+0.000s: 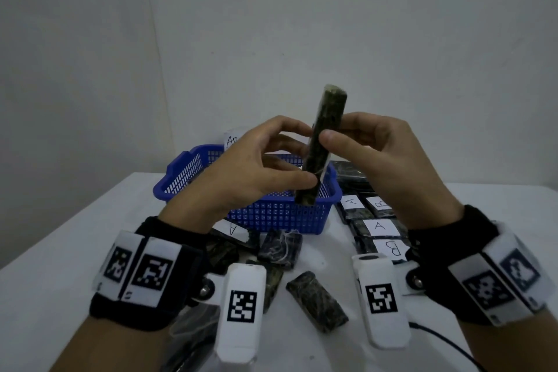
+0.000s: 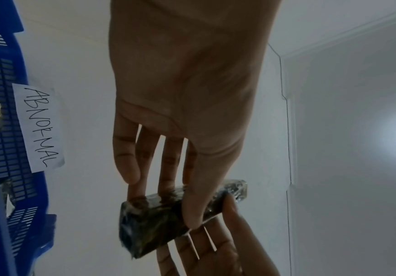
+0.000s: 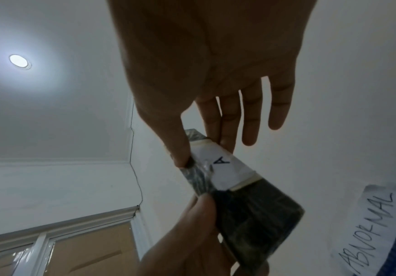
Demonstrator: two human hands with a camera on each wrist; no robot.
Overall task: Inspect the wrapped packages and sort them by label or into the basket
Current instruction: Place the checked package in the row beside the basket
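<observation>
both hands pinch one wrapped package (image 1: pixel 320 146) upright in the air above the blue basket (image 1: pixel 280 216): left hand (image 1: pixel 241 174) low on it, right hand (image 1: pixel 389 160) near its middle, each grip thumb against fingertips. its white label (image 3: pixel 225 169) reads "a". the slick film could slide from so light a pinch and drop it into the basket marked abnormal (image 2: pixel 39 127), missorting it.
</observation>
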